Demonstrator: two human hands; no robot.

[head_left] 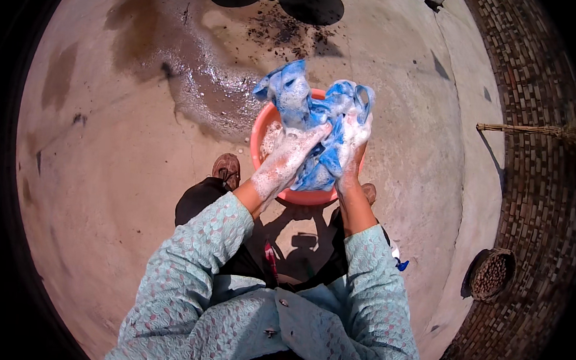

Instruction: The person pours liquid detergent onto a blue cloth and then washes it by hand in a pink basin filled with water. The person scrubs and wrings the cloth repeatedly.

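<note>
A wet blue cloth (pixel 309 105) with white patches is bunched up above a salmon-pink plastic basin (pixel 259 138) on the concrete ground. My left hand (pixel 294 153), coated in white soap foam, grips the cloth from the left. My right hand (pixel 354 136), also foamy, grips its right side. Both hands hold the cloth raised over the basin, which has suds inside. My forearms in pale green patterned sleeves come up from the lower edge.
Wet soapy water (pixel 208 89) spreads on the concrete left of the basin. My two brown shoes (pixel 227 170) stand beside the basin. A round drain grate (pixel 491 274) sits at the right by a brick wall (pixel 542 129). A broom (pixel 528 130) leans there.
</note>
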